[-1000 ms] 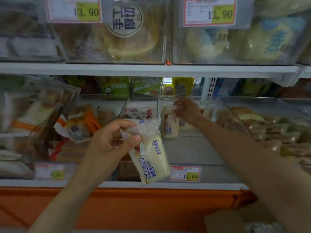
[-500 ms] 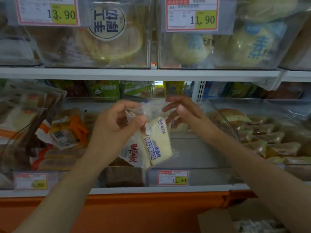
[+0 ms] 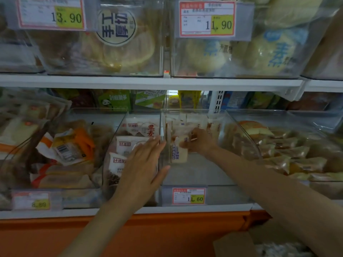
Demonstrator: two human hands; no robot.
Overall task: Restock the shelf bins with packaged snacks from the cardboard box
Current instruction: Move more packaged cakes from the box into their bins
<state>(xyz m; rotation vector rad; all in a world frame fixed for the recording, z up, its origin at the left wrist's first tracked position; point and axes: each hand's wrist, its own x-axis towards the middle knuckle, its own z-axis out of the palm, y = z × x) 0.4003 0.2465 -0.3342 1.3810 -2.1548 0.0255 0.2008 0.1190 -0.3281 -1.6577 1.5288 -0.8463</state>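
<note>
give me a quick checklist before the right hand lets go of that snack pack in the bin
1. Right hand has the snack pack pinched at its top: ok.
2. Pack is inside the clear bin above the 11.60 price tag: ok.
3. Pack bottom resting on the bin floor: cannot tell.
4. Pack upright, lined up with the packs behind it: ok, roughly.
5. Left hand empty and open, out of the pack's way, in front of the neighbouring bin: ok.
6. Cardboard box within reach, lower right: ok.
</note>
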